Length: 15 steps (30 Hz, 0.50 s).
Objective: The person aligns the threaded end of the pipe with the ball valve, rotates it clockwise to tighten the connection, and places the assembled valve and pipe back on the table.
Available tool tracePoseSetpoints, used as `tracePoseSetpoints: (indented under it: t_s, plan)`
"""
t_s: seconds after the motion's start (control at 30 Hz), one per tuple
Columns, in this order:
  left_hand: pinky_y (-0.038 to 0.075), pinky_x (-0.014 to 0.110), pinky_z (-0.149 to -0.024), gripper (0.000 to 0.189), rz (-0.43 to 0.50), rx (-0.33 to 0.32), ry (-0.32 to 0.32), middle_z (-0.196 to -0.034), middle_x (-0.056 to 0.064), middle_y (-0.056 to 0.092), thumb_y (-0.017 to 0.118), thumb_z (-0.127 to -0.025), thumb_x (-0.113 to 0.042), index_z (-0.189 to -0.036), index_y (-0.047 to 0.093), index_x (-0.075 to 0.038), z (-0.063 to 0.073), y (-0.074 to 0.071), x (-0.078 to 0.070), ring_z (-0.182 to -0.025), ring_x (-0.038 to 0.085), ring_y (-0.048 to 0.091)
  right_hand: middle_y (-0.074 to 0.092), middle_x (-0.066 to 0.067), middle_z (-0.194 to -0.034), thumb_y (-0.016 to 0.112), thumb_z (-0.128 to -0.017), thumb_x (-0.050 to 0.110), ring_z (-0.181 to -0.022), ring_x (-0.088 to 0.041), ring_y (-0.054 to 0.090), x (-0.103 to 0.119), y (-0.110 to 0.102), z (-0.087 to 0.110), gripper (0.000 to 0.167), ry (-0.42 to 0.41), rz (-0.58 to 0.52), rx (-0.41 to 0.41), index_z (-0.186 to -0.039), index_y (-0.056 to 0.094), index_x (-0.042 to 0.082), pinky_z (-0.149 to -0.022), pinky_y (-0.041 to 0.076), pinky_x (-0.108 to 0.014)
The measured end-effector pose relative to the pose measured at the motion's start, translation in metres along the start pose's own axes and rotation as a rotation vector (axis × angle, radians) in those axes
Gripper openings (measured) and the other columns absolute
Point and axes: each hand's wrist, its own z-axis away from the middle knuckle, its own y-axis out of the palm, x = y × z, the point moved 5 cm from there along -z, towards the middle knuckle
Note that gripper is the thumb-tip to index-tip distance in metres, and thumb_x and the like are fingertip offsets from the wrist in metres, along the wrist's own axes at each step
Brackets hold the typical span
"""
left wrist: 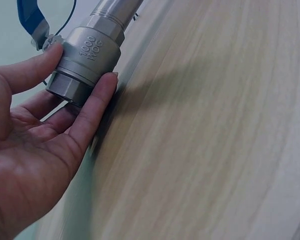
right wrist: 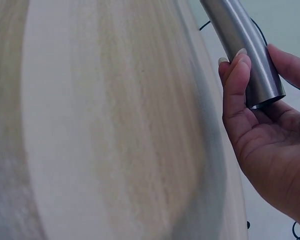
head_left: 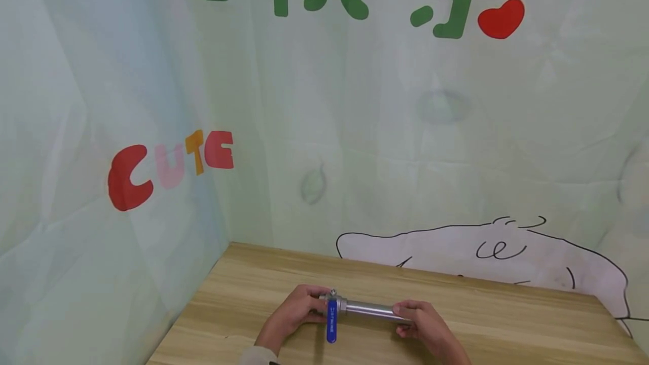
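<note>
A steel ball valve [left wrist: 85, 57], marked "1000 WOG", has a blue lever handle [head_left: 332, 320] that points toward me. My left hand [head_left: 300, 310] grips the valve body at its outer end, thumb on one side and fingers around the other. From the valve's right side runs a shiny metal pipe [head_left: 370, 310], joined in line with it. My right hand [head_left: 423, 323] holds the pipe near its far end, fingers curled round it. In the right wrist view the pipe's open end [right wrist: 266, 101] shows at the palm. Valve and pipe are held level above the wooden table.
The wood-grain table [head_left: 243, 292] reaches back to a pale green cloth backdrop [head_left: 365, 156] behind and at the left. Colourful letters and a cartoon outline are printed on the cloth.
</note>
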Motion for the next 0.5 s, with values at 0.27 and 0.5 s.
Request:
tracePoseSetpoints:
  t_s: [0.27, 0.5]
  plan:
    - [0.058, 0.042, -0.083, 0.047, -0.009, -0.006, -0.005, -0.112, 0.016, 0.068, 0.061, -0.082, 0.001, -0.127, 0.056, 0.011, -0.0004, 0.0005, 0.0008, -0.093, 0.022, 0.066, 0.062, -0.013, -0.1, 0.062, -0.091, 0.017, -0.074, -0.015, 0.062, 0.001, -0.001, -0.0011, 0.047, -0.004, -0.05, 0.005, -0.122, 0.051, -0.015, -0.069, 0.055, -0.026]
    - [0.058, 0.044, -0.084, 0.044, -0.024, -0.004, -0.012, -0.11, 0.013, 0.068, 0.062, -0.085, -0.003, -0.127, 0.057, 0.01, -0.0012, -0.0007, 0.0014, -0.093, 0.021, 0.065, 0.061, -0.012, -0.102, 0.063, -0.087, 0.008, -0.075, -0.018, 0.061, 0.0002, -0.0026, -0.0025, 0.038, 0.026, -0.041, -0.014, -0.119, 0.054, -0.009, -0.069, 0.054, -0.03]
